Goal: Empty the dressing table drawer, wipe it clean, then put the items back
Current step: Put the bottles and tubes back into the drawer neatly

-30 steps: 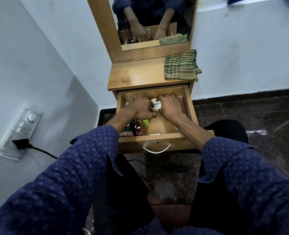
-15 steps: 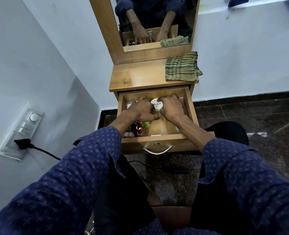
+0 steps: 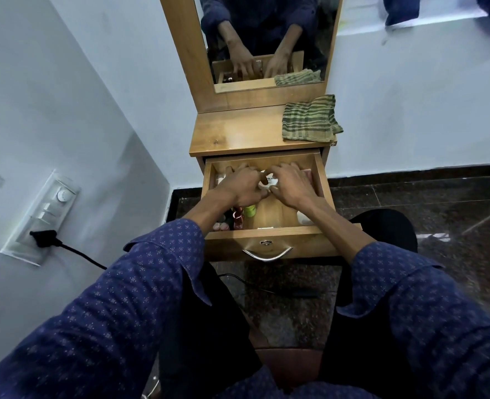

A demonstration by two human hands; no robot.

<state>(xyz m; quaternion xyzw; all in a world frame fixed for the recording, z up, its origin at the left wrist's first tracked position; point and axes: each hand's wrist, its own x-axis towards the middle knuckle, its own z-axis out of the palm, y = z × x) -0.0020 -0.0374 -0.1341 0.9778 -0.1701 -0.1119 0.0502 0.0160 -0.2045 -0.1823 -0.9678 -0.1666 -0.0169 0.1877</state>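
The wooden drawer (image 3: 320, 174) of the dressing table is pulled out. Both my hands are inside it near the back. My left hand (image 3: 239, 187) and my right hand (image 3: 291, 185) curl their fingers round a white round jar (image 3: 270, 180) that sits between them, half covered. Small red bottles (image 3: 238, 218) and a green-capped bottle (image 3: 249, 210) lie at the drawer's front left. A white item (image 3: 304, 218) lies at the front right, and a pink item (image 3: 308, 175) shows past my right hand. Whatever lies under my hands is hidden.
A folded green striped cloth (image 3: 310, 119) lies on the right of the tabletop (image 3: 232, 133). The mirror (image 3: 266, 38) stands behind it. A wall switch panel with a black plug (image 3: 45, 237) is at the left. A black cable (image 3: 266, 289) runs on the dark floor under the drawer.
Both hands have drawn a little closer together over the white jar, covering more of it. Nothing has left the drawer.
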